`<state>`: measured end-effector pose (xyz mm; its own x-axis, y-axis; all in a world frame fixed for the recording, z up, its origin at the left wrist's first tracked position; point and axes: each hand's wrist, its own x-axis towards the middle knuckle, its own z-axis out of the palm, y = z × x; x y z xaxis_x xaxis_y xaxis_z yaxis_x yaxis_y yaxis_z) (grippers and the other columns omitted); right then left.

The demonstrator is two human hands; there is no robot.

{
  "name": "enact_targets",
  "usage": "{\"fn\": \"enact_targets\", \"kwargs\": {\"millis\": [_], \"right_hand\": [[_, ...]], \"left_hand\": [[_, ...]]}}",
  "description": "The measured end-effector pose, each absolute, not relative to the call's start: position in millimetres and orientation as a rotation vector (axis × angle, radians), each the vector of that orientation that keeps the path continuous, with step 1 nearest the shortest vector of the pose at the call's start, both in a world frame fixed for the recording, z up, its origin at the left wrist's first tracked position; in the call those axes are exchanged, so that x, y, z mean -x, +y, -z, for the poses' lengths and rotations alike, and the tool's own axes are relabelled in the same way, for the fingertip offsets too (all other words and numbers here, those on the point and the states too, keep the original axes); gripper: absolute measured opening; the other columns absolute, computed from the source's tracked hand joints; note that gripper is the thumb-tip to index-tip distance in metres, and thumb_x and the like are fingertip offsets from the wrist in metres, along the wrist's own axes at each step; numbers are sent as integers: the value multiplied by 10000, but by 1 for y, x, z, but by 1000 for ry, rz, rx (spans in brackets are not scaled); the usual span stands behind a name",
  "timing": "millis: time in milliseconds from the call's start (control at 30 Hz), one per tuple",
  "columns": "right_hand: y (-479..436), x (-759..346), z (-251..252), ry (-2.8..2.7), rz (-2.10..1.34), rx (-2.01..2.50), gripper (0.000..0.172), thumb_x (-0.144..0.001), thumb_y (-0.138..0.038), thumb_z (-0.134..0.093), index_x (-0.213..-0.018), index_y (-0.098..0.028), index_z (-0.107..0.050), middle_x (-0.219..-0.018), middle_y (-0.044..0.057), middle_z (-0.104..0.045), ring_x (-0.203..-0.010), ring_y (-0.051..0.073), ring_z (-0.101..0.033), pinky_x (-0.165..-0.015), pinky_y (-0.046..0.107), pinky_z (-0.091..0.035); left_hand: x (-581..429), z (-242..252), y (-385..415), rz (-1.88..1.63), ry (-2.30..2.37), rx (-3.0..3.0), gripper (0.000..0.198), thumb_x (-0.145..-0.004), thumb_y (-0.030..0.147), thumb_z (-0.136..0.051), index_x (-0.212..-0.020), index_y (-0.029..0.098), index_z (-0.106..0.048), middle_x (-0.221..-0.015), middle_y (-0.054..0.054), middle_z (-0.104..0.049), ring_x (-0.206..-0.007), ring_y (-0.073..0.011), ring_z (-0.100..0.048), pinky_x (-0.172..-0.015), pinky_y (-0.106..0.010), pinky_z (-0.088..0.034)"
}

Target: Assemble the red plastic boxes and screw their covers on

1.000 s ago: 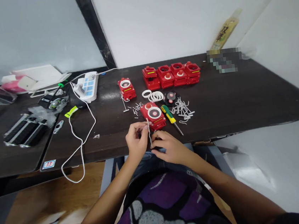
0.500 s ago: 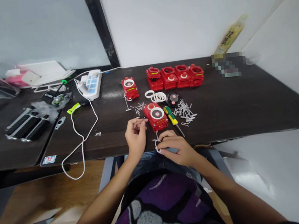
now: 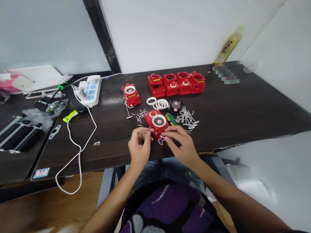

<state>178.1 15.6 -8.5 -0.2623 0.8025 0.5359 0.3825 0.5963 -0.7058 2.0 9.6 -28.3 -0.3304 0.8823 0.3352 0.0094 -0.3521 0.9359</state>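
Note:
A red alarm box (image 3: 156, 125) with a white ring round a dark disc and a red knob lies on the table between my hands. Just off its left side, my left hand (image 3: 138, 144) pinches a small screw, mostly covered by the fingertips. My right hand (image 3: 182, 143) reaches the box's near right corner, its thumb and index finger closed on a white cord (image 3: 161, 141) that loops at the near edge. Beyond the right fingers, a green-and-yellow screwdriver (image 3: 170, 119) is partly hidden. Loose screws (image 3: 141, 115) are scattered behind my left hand.
White rings (image 3: 160, 103), a black round part (image 3: 175, 106) and a pile of small metal T-bars (image 3: 186, 117) lie behind the box. Another red box (image 3: 131, 94) and a row of several open red housings (image 3: 170, 84) stand farther back. A power strip (image 3: 93, 90) trails a white cable.
My right hand has moved up from the table's near edge to the box's near right corner, now over part of the screwdriver. My left hand keeps its pinch beside the box. The view has shifted slightly.

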Motion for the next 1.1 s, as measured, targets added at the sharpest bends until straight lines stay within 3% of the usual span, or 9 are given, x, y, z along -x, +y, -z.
{"fn": "enact_targets", "kwargs": {"millis": [133, 333, 467, 533, 700, 833, 1000, 1100], "right_hand": [[10, -181, 4, -1996, -449, 1048, 429, -969, -159, -584, -1384, -243, -651, -1299, 136, -639, -1256, 289, -615, -1124, 520, -514], [-7, -175, 1, -1983, -896, 971, 397, -979, -230, -628, -1375, -255, -633, -1177, 78, -736, -1067, 233, -703, -958, 386, -585], [-6, -173, -3, -1889, -1101, 1020, 145, -975, -252, -632, -1060, -233, -749, -939, 32, -769, -867, 204, -716, -820, 333, -570], [-2, -177, -7, -1883, -1131, 999, 148, -979, -261, -625, -898, -223, -743, -849, 17, -757, -790, 184, -699, -774, 310, -549], [20, -206, -8, -1703, -891, 1170, 201, -980, -333, -607, -862, -213, -717, -777, 13, -726, -706, 169, -659, -673, 283, -505], [45, -240, 6, -1606, -601, 1418, 229, -963, -396, -611, -886, -205, -711, -770, 22, -713, -687, 182, -630, -684, 310, -492], [67, -268, 26, -1581, -174, 1556, 217, -935, -365, -606, -830, -194, -689, -816, 59, -674, -742, 211, -611, -743, 362, -492], [72, -273, 33, -1608, -88, 1587, 212, -924, -341, -598, -789, -197, -677, -816, 69, -642, -746, 220, -588, -751, 383, -490]], "left_hand": [[-4, 31, 4, -1776, 1196, -1342, 120, -992, 253, -686, -1060, 181, -617, -974, -71, -799, -710, -120, -758, -700, -250, -641], [-21, 22, -12, -1920, 1064, -1416, 317, -996, 148, -668, -1261, 236, -519, -1046, -48, -792, -778, -136, -797, -735, -280, -685], [-34, 5, -14, -1941, 996, -1230, 279, -1026, 190, -636, -1246, 260, -480, -1007, -23, -774, -780, -150, -802, -719, -292, -690], [-32, 2, -12, -1930, 998, -1197, 295, -1030, 204, -631, -1260, 269, -458, -997, -19, -767, -792, -154, -798, -733, -302, -682], [-11, 16, 2, -1931, 1200, -1368, 329, -1029, 228, -621, -1312, 248, -455, -1032, -54, -754, -964, -173, -755, -898, -360, -614], [1, 30, 12, -1744, 1471, -1575, 274, -970, 236, -674, -1227, 214, -582, -1167, -98, -690, -1074, -211, -689, -870, -350, -579], [-3, 30, 19, -1586, 1530, -1822, 473, -877, 268, -786, -1290, 214, -561, -1370, -148, -611, -1253, -291, -603, -905, -401, -568], [-3, 29, 25, -1550, 1501, -1886, 619, -835, 311, -842, -1360, 227, -524, -1478, -170, -559, -1353, -335, -555, -998, -473, -547]]}}
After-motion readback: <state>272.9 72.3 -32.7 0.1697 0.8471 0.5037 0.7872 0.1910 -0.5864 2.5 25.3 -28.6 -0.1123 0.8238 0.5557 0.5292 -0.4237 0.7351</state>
